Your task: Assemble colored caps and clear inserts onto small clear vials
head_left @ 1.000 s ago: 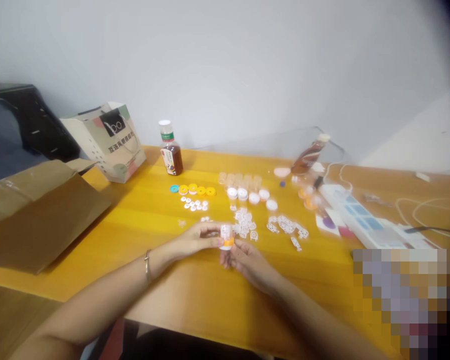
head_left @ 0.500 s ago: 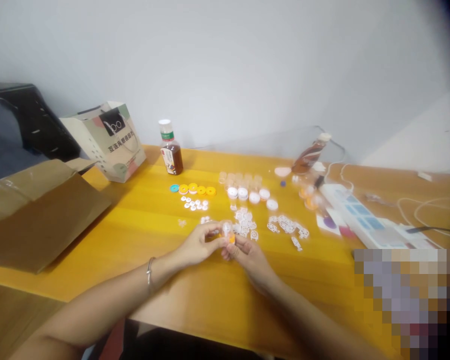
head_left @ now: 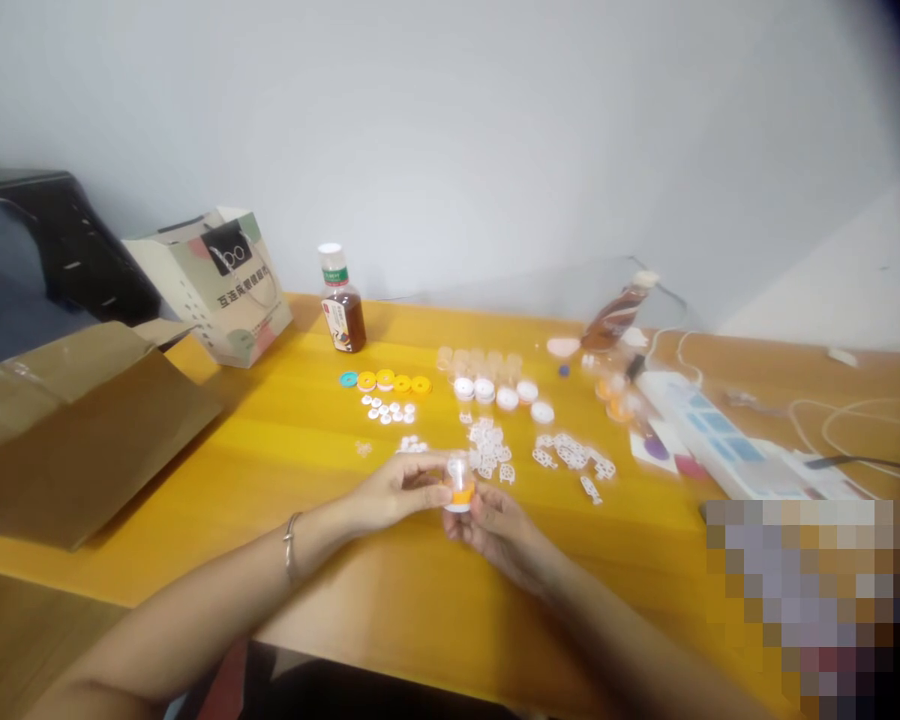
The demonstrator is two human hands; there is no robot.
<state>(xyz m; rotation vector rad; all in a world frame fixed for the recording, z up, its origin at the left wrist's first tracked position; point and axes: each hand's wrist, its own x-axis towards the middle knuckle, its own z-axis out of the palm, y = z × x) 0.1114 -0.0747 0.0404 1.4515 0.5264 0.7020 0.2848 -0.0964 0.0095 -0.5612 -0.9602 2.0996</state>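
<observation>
Between my two hands, above the table, is a small container (head_left: pixel 460 490) with a clear domed top, an orange band and a white base. My left hand (head_left: pixel 401 490) pinches it from the left, thumb and fingers on its side. From the right, my right hand (head_left: pixel 495 525) grips it low, near the base. Just behind lie a pile of white cut-out plastic pieces (head_left: pixel 487 445) and small white discs (head_left: pixel 388 410). Farther back are a row of yellow rings (head_left: pixel 403 384) with one teal ring (head_left: pixel 349 380), white round caps (head_left: pixel 484 390) and clear cups (head_left: pixel 480 362).
A cardboard box (head_left: pixel 82 430) and a paper bag (head_left: pixel 225 290) stand at the left. One dark drink bottle (head_left: pixel 343 310) is upright; another bottle (head_left: pixel 619 315) leans at the right. Beside it lie a white power strip (head_left: pixel 705 425), cables (head_left: pixel 855 415) and more white pieces (head_left: pixel 574 450).
The container now stands more upright, with its white base showing below the orange band. My right hand has shifted slightly down and right around it.
</observation>
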